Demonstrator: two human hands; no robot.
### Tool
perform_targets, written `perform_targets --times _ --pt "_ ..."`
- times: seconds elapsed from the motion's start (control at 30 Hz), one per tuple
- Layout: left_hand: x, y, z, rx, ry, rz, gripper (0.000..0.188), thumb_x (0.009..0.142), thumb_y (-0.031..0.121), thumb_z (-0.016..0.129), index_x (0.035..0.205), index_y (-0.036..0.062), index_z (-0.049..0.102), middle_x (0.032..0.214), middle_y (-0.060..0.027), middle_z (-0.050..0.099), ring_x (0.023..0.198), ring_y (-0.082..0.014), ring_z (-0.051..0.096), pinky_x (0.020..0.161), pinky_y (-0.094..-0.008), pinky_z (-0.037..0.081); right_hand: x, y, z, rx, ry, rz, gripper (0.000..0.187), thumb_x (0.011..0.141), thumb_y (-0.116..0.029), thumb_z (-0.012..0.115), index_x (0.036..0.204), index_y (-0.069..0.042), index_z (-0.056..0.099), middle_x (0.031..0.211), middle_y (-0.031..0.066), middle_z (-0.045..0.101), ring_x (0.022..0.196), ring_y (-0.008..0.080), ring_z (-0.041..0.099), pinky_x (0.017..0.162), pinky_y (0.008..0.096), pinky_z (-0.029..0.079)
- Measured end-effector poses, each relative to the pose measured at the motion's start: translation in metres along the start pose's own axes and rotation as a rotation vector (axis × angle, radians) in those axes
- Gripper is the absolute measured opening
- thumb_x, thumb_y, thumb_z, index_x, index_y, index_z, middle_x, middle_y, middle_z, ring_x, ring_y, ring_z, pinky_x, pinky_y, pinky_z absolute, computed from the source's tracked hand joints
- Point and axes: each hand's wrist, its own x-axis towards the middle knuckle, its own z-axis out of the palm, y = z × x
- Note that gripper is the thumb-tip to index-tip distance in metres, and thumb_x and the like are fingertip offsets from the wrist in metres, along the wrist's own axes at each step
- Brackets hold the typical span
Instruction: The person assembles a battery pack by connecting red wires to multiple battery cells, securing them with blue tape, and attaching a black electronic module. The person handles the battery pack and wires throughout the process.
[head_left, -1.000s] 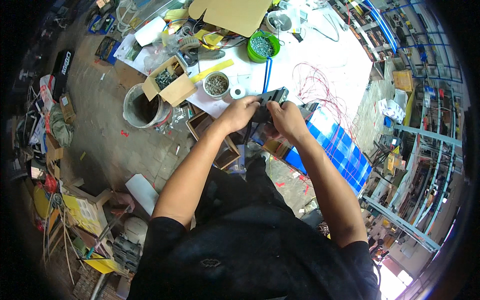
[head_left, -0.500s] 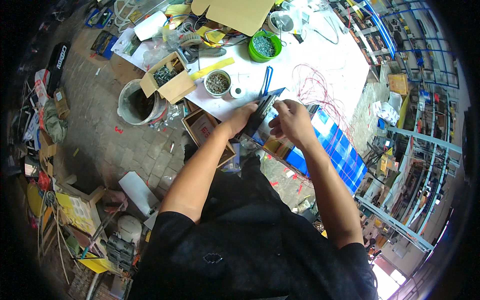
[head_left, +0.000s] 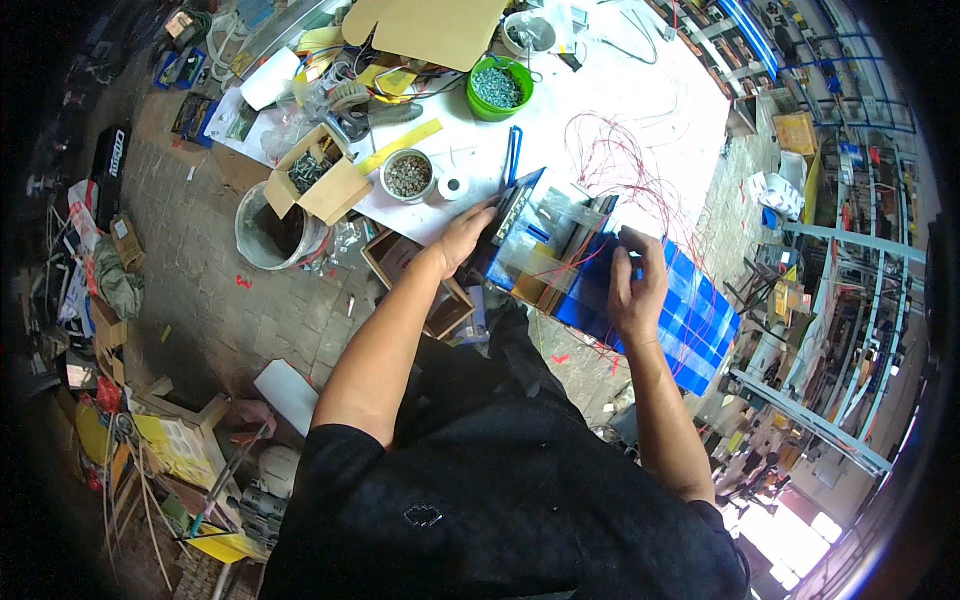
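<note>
My left hand (head_left: 464, 240) reaches to the left end of a long casing and grips the dark end panel (head_left: 503, 222) by its side, with the fingertips at its upper edge. The casing is wrapped partly in a glossy blue checked film (head_left: 690, 330). Near its left end is an open stretch with clear film and brown strips (head_left: 545, 290). My right hand (head_left: 638, 290) hovers over the blue film with bent fingers, thumb and forefinger apart, and I see nothing between them. Thin red wires (head_left: 625, 160) lie tangled beyond it and run across the casing.
Across the white table stand a green bowl of small screws (head_left: 500, 88), a white tub of small parts (head_left: 407, 175), a white roll (head_left: 453, 186) and blue-handled pliers (head_left: 513, 150). At left are an open carton of screws (head_left: 318, 175), a bucket (head_left: 280, 230) and a wooden box (head_left: 450, 312).
My right hand has moved away from the end panel, rightward over the blue film. The left hand stays at the panel, and the open part of the casing now shows. The view has shifted slightly.
</note>
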Motion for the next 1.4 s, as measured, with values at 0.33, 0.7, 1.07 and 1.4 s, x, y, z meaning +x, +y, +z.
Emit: perform_targets --times 0.33,0.7,1.07,1.4 --pt "0.011 -0.018 -0.018 -0.010 0.137 -0.061 0.052 0.107 0.037 0.054 0.147 0.0030 0.055 0.142 -0.0095 0.061 0.130 -0.0186 0.054 0.112 -0.0309 0.039 0.000 -0.009 0.017 -0.150 0.079 -0.199 0.030 0.090 0.003 0.061 0.120 0.002 0.062 0.115 0.0225 0.062 0.107 0.0399 0.060 0.098 0.0456 0.049" --pt "0.014 -0.015 -0.026 0.098 0.090 -0.068 0.048 0.107 0.035 0.056 0.144 0.0042 0.058 0.136 -0.0087 0.063 0.126 -0.0182 0.055 0.110 -0.0318 0.040 0.002 -0.009 0.018 -0.175 0.063 -0.195 0.032 0.088 0.005 0.060 0.120 0.001 0.062 0.115 0.0229 0.062 0.107 0.0402 0.060 0.097 0.0455 0.049" --pt "0.031 0.027 -0.014 0.428 0.165 -0.205 0.063 0.106 0.053 0.050 0.137 -0.0009 0.057 0.138 -0.0142 0.061 0.125 -0.0216 0.053 0.110 -0.0371 0.039 0.002 -0.010 0.016 -0.182 0.058 -0.149 0.038 0.085 0.008 0.059 0.121 -0.002 0.062 0.116 0.0227 0.062 0.108 0.0402 0.060 0.096 0.0459 0.049" --pt "0.029 0.004 -0.027 0.432 0.106 -0.028 0.036 0.108 0.018 0.046 0.131 -0.0046 0.061 0.122 -0.0102 0.068 0.112 -0.0164 0.059 0.102 -0.0302 0.045 0.005 -0.008 0.017 -0.154 0.052 -0.158 0.038 0.084 0.009 0.059 0.121 -0.001 0.062 0.114 0.0219 0.063 0.106 0.0385 0.061 0.095 0.0447 0.050"
